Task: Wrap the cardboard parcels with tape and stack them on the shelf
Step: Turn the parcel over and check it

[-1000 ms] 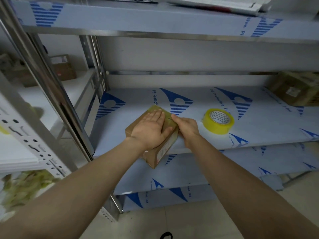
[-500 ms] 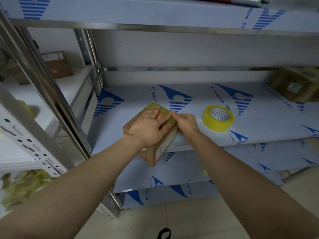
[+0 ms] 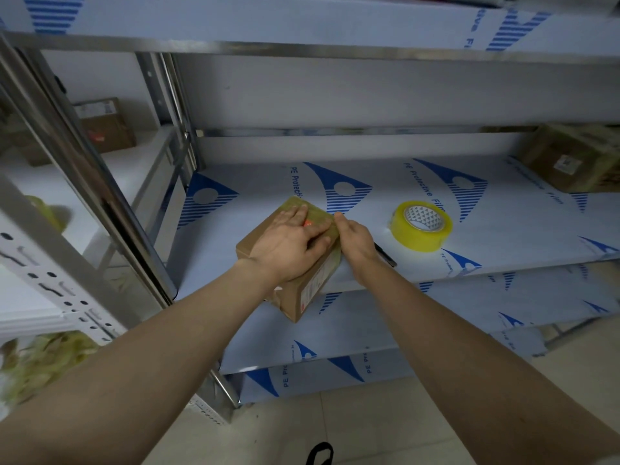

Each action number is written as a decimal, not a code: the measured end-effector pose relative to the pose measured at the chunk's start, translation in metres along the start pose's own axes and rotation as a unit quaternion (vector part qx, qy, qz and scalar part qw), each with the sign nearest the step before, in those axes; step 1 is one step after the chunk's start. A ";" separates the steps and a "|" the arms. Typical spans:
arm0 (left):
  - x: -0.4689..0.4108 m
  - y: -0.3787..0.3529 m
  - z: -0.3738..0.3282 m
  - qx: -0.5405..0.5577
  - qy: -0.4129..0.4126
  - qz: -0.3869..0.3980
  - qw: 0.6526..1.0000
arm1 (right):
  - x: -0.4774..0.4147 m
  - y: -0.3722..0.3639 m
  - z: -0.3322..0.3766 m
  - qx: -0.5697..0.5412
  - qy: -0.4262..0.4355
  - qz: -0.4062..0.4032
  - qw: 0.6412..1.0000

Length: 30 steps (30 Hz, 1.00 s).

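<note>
The parcel [image 3: 313, 285] is lying at centre frame on the shelf [image 3: 503, 236], its near corner overhanging the front edge. The left hand [image 3: 288, 245] is pressing flat on its top, fingers straight and spread over the taped far end. The right hand [image 3: 355, 241] is bearing against the parcel's right side; its fingers are mostly hidden, so whether they are curling round the edge cannot be told. The tape roll [image 3: 421, 226] is sitting to the right, apart from both hands. By its look, the parcel is small, stiff and light, and its taped faces are probably slippery. Grasping across opposite bare cardboard sides is advisable, with support under the overhanging corner.
</note>
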<state>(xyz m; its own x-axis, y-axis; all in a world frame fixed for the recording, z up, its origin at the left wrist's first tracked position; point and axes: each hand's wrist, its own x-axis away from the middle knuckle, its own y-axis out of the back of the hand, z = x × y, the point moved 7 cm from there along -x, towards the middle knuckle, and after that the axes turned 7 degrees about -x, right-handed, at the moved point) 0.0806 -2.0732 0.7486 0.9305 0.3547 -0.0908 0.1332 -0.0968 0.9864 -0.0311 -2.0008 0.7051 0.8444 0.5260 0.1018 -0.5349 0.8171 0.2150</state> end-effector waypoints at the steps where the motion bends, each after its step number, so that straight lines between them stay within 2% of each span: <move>1: 0.000 0.000 0.000 -0.001 0.001 -0.002 1.000 | -0.001 0.000 -0.001 -0.002 -0.003 0.002 1.000; 5: 0.001 -0.001 0.000 0.002 0.000 -0.002 1.000 | 0.002 -0.004 -0.010 -0.042 -0.037 0.019 0.998; 15: 0.003 0.003 -0.001 0.023 0.000 -0.010 1.000 | 0.001 -0.008 -0.014 -0.059 -0.058 0.031 0.996; 25: 0.003 0.004 -0.003 0.006 -0.004 0.009 1.000 | -0.001 -0.012 -0.015 -0.050 -0.048 0.061 0.996; 30: -0.005 0.014 0.004 -0.013 -0.038 0.061 0.997 | -0.003 -0.003 -0.020 -0.104 -0.083 0.089 0.987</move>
<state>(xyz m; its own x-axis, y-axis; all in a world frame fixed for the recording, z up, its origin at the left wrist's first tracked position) 0.0793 -2.0795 0.7623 0.9626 0.2703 0.0206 0.0098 -0.1105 0.9938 -0.0322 -2.0001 0.6847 0.7202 0.6337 0.2825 -0.6555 0.7549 -0.0223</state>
